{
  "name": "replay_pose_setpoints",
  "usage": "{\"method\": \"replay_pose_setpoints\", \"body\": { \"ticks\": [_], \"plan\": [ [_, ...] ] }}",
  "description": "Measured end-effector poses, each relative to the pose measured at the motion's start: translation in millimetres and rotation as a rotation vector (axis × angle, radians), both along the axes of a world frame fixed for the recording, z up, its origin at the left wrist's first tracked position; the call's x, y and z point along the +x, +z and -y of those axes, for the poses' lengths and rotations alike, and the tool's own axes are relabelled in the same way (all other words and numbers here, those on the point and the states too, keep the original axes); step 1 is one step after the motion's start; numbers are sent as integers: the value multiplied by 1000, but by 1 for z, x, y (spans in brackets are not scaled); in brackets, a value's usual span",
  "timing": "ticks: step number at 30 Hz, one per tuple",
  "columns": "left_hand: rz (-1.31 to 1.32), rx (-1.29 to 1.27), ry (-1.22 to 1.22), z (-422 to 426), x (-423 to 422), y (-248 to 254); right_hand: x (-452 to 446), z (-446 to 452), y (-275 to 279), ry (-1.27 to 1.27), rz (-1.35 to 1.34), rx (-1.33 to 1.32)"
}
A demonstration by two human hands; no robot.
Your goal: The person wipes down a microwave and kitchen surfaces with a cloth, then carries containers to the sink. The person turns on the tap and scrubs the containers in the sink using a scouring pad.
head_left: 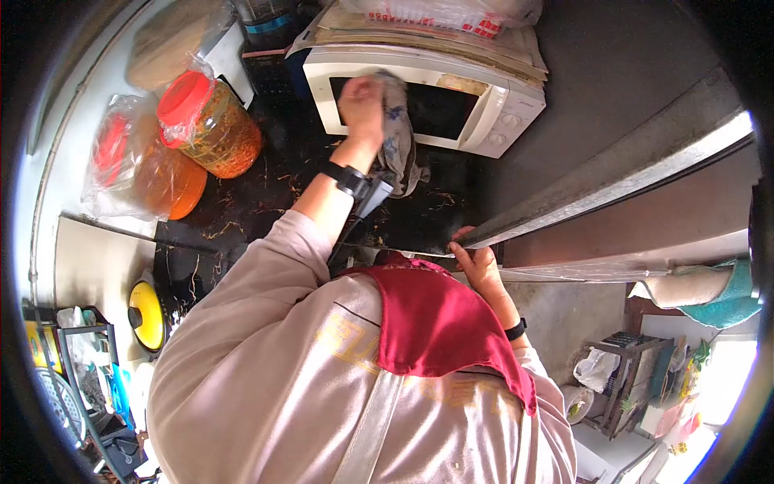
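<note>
My left hand [362,106] is raised against the front of a white microwave [492,129] and is slightly blurred. Its fingers are closed on a grey cloth with dark blue patches [397,137], which hangs down over the microwave door to the black counter. My right hand [477,264] is low, by the counter's front edge. Its fingers bend around the near end of a long grey panel edge [597,189], one above and others below. A dark band is on each wrist, and a small grey device hangs at the left one.
Two plastic-wrapped jars with red lids, an orange-filled jar [222,133] and another jar [157,173], stand left on the black marbled counter [306,173]. Flattened cardboard [435,42] lies on the microwave. A yellow lid [147,316] is at lower left. A shelf rack [625,379] stands lower right.
</note>
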State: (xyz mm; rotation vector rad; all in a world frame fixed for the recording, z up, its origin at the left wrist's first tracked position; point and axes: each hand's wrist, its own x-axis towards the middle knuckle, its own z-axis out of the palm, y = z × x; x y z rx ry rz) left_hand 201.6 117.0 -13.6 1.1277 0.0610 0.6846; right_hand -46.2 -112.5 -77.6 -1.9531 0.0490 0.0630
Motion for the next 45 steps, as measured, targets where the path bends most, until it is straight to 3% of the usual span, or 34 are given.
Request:
{"method": "replay_pose_setpoints", "body": {
  "ticks": [2, 5, 8, 10, 14, 16, 17, 19, 20, 24, 30, 32, 34, 36, 38, 41, 42, 44, 45],
  "plan": [
    [-8, 205, -71, 36, -7, 9, 1, 1, 0, 11, 12, -17],
    [-23, 501, 14, 79, -10, 1, -1, 2, 2, 29, -11, -38],
    [-147, 874, -176, 105, -12, -55, -2, -1, 15, 28, -92, -12],
    [-472, 924, -294, 100, -23, -71, -2, -1, 17, 50, -116, -7],
    [-550, 916, -252, 97, 2, -117, -6, 8, -4, 63, -51, -34],
    [-519, 277, -519, 78, 17, -130, -6, 11, -5, 71, -55, -81],
    [-264, 484, -371, 57, 31, -142, -6, 10, -4, 79, -62, -133],
    [-167, 230, -214, 22, 17, -99, -6, 7, 5, 69, -91, -48],
    [-328, -221, -196, 7, -11, -33, -6, 6, 7, 66, -122, 26],
    [-277, -477, 74, -60, -8, 14, -2, 11, -12, 96, -68, -52],
    [-200, -532, -24, -18, -12, 16, -1, 10, -4, 135, -54, -50],
    [-150, -405, -108, 10, -21, 14, -1, 6, 8, 90, -215, 34],
    [-131, -96, -212, 45, -9, -18, 0, 9, -2, 113, -108, -23],
    [-221, -366, -332, 74, -18, -3, 0, 9, -11, 131, 3, -79],
    [-221, -365, -311, 88, -20, -2, -2, 8, -17, 83, -8, 33],
    [-104, 130, -228, 108, -19, -16, -1, 7, -1, 125, -67, -28],
    [-107, 132, -229, 107, -20, -17, -2, 6, -1, 124, -70, -25],
    [137, 672, -88, 105, -23, -15, -2, 5, 1, 101, -61, -1],
    [181, 765, -176, 106, -31, -10, -2, 5, 2, 104, -62, -4]
  ]
}}
